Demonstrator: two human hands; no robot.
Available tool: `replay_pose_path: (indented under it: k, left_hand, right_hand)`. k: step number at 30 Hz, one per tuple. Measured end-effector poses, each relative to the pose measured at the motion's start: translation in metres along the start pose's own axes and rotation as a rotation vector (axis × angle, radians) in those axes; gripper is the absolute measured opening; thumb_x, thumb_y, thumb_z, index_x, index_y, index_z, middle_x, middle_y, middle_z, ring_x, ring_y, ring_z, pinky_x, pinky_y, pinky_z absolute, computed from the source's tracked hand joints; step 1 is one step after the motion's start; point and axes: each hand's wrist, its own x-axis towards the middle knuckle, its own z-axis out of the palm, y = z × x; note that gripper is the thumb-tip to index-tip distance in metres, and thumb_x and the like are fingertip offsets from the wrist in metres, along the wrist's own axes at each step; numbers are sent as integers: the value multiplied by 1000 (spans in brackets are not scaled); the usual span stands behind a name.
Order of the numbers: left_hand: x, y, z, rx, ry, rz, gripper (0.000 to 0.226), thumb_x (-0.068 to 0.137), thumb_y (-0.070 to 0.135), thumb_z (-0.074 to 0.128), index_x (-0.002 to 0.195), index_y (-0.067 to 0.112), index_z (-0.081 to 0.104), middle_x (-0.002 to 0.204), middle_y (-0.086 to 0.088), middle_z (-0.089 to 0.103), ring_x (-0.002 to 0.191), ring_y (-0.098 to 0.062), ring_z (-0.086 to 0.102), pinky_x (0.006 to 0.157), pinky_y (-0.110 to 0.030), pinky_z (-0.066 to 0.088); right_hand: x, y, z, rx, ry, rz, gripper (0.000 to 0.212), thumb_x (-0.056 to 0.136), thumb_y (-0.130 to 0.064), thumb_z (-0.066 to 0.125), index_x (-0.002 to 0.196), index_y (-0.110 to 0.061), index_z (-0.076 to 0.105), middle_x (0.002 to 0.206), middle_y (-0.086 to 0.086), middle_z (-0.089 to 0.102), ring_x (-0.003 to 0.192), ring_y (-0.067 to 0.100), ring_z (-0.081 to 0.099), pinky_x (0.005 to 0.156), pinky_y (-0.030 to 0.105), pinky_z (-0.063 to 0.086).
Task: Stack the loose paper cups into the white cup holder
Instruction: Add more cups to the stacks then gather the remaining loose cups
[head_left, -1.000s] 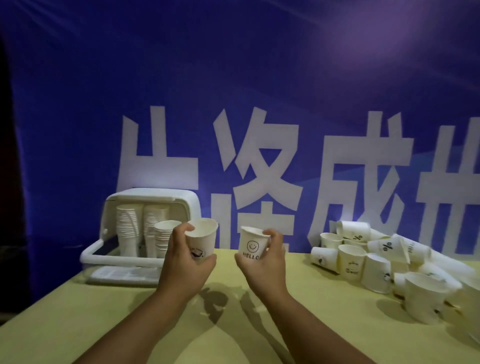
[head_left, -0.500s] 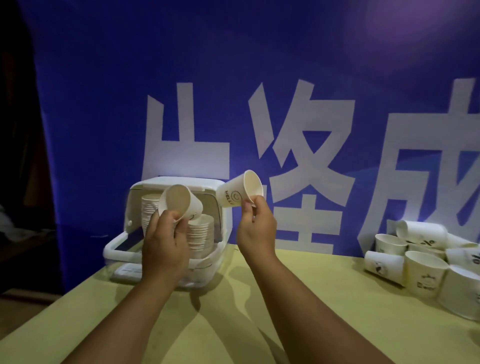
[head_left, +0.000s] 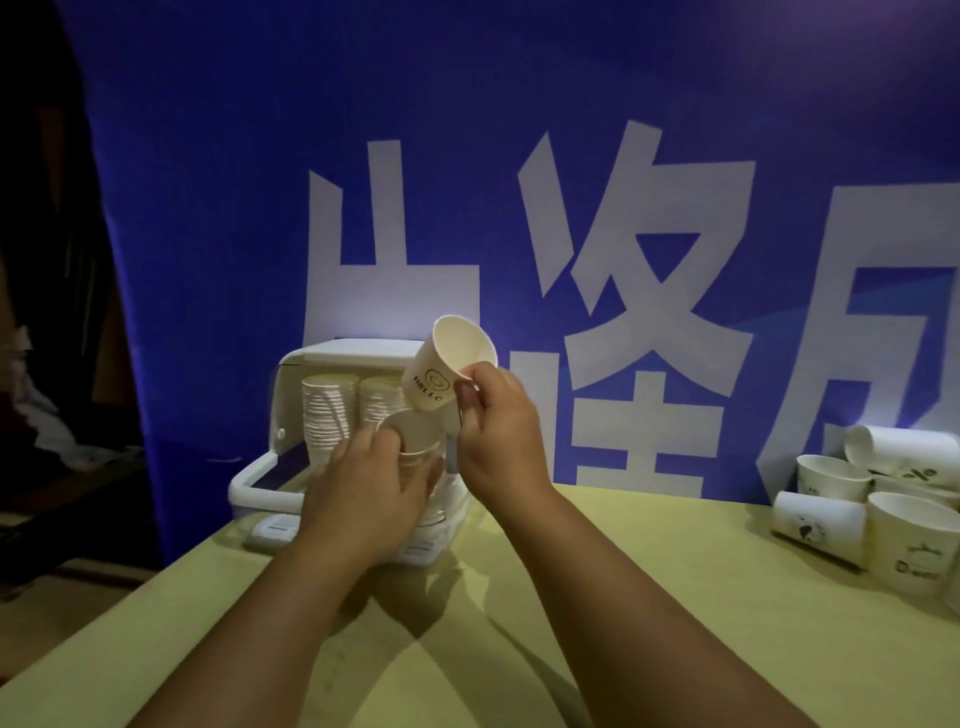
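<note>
HELLO cup (head_left: 448, 366) tilted in right hand (head_left: 498, 436) grip, just above holder stack (head_left: 415, 441), left hand (head_left: 363, 493) grasping stack

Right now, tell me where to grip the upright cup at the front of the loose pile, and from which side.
Wrap the upper side wall of the upright cup, just under the rim, coming from the near side. It stands mouth up, and other loose cups crowd its left and back.

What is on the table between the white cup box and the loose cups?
In the head view, just bare yellow table lies between the cup holder and the loose cups; the right hand, holding a smiley cup, reaches over it.
</note>
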Motion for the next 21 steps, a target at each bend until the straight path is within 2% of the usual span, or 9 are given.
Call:
replay_pose_path:
  k: [2, 5, 8, 11, 13, 15, 17, 19, 21]
  left_hand:
    - [-2, 2, 7, -121, -24, -45, 40, 92, 64, 53, 114, 33, 39, 117, 7, 54, 107, -20, 59, 87, -46, 55]
    - [-5, 3, 10, -313, 34, -100, 73, 88, 51, 69, 137, 35, 17, 140, -2, 56, 119, -30, 61, 94, -52, 54]
    - [-7, 5, 11, -357, 87, -114, 96, 86, 46, 74, 147, 39, -1, 143, -5, 56, 117, -30, 63, 94, -50, 55]
    - [-6, 3, 14, -352, 100, -129, 95, 93, 42, 68, 150, 44, -7, 136, -6, 61, 109, -27, 66, 89, -48, 57]
    - [-6, 1, 17, -351, 96, -126, 91, 96, 40, 64, 151, 48, -7, 141, -5, 58, 113, -27, 65, 90, -50, 57]
    - [-6, -1, 20, -355, 88, -107, 91, 98, 35, 63, 150, 54, -9, 151, -3, 50, 116, -24, 62, 90, -46, 56]
    - [-7, 0, 21, -354, 74, -90, 91, 100, 32, 60, 146, 60, -13, 158, 0, 39, 116, -17, 57, 84, -39, 53]
    - [-8, 0, 22, -330, 76, -83, 91, 101, 34, 58, 145, 63, -16, 163, 2, 29, 124, -19, 54, 89, -40, 53]
    - [-8, -1, 24, -317, 78, -79, 88, 102, 36, 57, 147, 61, -14, 165, 4, 26, 135, -24, 49, 97, -46, 51]
  right_hand:
    - [-2, 2, 3, -103, -60, -16, 19, 105, -28, 46, 120, -24, 56, 117, -3, 55, 102, 12, 53, 78, 22, 47]
    - [-1, 1, 1, -210, -98, -49, 20, 105, -30, 45, 121, -24, 54, 118, -1, 52, 101, 16, 53, 79, 27, 52]
    - [0, -4, -4, -304, -142, -112, 19, 104, -28, 48, 122, -23, 52, 115, 0, 51, 99, 17, 52, 80, 32, 55]
    - [-3, -4, -1, -453, -236, -190, 18, 104, -30, 46, 119, -23, 51, 117, 2, 50, 100, 19, 51, 81, 38, 56]
    - [-6, 0, 2, -487, -314, -169, 21, 104, -33, 44, 121, -24, 50, 121, 3, 49, 103, 21, 51, 83, 41, 55]
    - [-9, 5, 6, -406, -381, -91, 34, 103, -33, 47, 136, -27, 41, 134, 3, 47, 115, 24, 52, 92, 41, 53]
    - [-12, 11, 12, -239, -396, -13, 61, 101, -30, 53, 152, -31, 20, 150, 1, 38, 129, 25, 48, 101, 41, 50]
    - [-16, 15, 20, -170, -385, 13, 78, 98, -26, 58, 156, -34, 7, 156, -1, 33, 135, 24, 44, 105, 43, 48]
    - [-18, 20, 25, -235, -389, 10, 88, 93, -23, 66, 156, -34, 5, 159, -1, 26, 140, 27, 40, 107, 46, 46]
